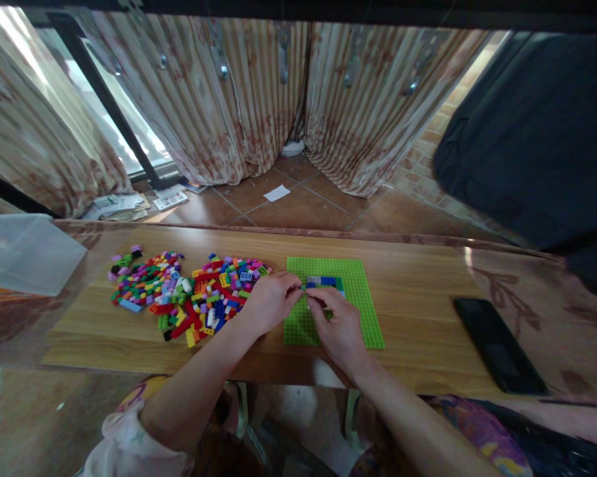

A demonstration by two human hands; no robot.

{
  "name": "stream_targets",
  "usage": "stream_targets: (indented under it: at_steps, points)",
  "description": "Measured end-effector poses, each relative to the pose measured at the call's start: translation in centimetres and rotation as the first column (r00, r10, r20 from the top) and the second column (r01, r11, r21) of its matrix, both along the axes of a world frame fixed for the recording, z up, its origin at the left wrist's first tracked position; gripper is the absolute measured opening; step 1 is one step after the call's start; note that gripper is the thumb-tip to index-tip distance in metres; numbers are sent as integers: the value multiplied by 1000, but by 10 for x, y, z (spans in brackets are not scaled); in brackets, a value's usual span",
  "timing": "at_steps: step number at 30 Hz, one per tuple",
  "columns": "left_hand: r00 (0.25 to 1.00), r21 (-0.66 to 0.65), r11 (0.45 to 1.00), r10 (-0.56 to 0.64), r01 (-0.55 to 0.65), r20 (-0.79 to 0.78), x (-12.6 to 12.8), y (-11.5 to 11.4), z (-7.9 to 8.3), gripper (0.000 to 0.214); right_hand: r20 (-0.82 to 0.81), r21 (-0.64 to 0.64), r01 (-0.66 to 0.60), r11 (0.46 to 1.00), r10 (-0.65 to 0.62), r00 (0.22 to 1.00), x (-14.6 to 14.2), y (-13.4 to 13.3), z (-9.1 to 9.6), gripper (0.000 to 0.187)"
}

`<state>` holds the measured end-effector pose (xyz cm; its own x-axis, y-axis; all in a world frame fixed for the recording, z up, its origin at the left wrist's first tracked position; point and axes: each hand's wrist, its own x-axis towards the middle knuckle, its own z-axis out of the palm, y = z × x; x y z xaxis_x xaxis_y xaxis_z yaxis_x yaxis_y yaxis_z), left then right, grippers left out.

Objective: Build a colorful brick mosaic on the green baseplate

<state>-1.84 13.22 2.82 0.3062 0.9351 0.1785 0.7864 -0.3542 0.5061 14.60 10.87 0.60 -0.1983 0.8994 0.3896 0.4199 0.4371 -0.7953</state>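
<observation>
A green studded baseplate (368, 311) lies on the wooden board, with blue, grey and dark green building bricks (328, 281) set in rows on its middle. Over the left part of the plate my two hands meet, fingertips almost touching. My left hand (274, 299) is closed in a pinch at a small building brick (303, 288), which looks dark green and is mostly covered by fingers. From the other side my right hand (338, 324) pinches at the same small piece. Its palm and fingers hide part of the placed bricks and the plate's lower middle.
Left of the plate, a big pile of mixed bricks (218, 291) adjoins a pile of smaller bricks (146, 281). A translucent plastic bin (27, 255) stands at the far left. To the right, a black phone (499, 344) lies across the edge of the wooden board (417, 285).
</observation>
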Motion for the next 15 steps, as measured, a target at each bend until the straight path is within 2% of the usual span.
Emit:
stream_targets:
  at_steps: [9,15]
  points:
    - [999,82,996,-30,32,-32,11,-9,-7,14,-184,-224,10,975,-52,981,3,11,-4,15]
    - [994,63,998,18,-25,109,20,-12,-9,15,-337,-360,-24,933,-106,936,6,19,-5,15]
